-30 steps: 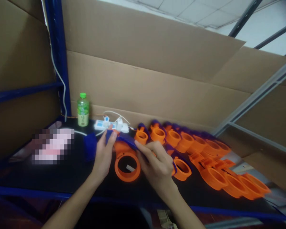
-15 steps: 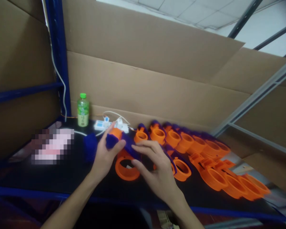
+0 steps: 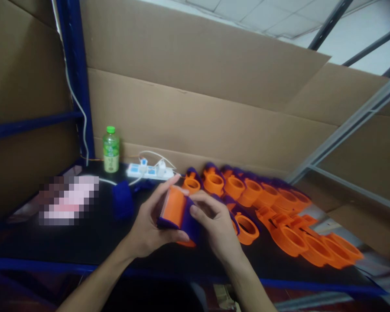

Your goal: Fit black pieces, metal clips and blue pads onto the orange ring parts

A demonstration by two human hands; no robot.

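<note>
Both my hands hold one orange and purple plastic part [image 3: 176, 213] above the black shelf top [image 3: 84, 236]. My left hand [image 3: 149, 225] grips its left and underside, thumb along the bottom. My right hand [image 3: 216, 227] closes on its right purple edge. Part of an orange ring [image 3: 186, 243] peeks out below the held part. Just right of my right hand lies another orange ring [image 3: 248, 229].
A row of orange and purple ring parts [image 3: 247, 188] runs back right, with more orange rings [image 3: 315, 245] toward the right edge. A purple block [image 3: 121, 200], a white power strip [image 3: 149, 172] and a green-capped bottle [image 3: 111, 149] stand at the left. Cardboard walls [image 3: 198, 112] close the back.
The purple and orange part was lifted off the shelf and turned up on edge between both hands, nearer to me. The camera shifted slightly.
</note>
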